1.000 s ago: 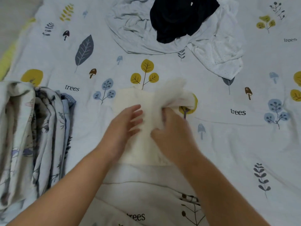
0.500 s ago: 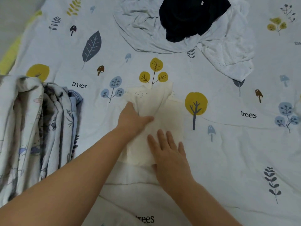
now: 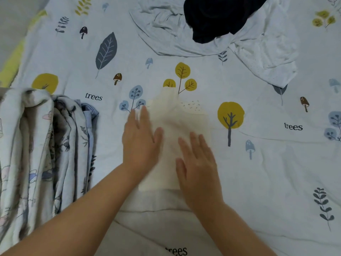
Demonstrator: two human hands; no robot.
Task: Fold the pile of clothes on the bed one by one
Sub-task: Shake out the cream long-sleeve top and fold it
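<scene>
A small cream garment lies folded into a narrow upright strip in the middle of the bed. My left hand lies flat on its left edge with straight fingers. Flat on the lower right part rests my right hand, fingers spread. At the far end of the bed is the pile: a pale grey garment, a dark navy one on top of it, and a white dotted one to the right.
A bunched patterned quilt lies along the left side. The bed sheet with tree and leaf prints spreads to the right. The bed's left edge and a yellow strip show at the upper left.
My right hand has let go of the garment's side after folding it over. My left hand has stopped pinching the top and both hands now lie flat on the cloth.
</scene>
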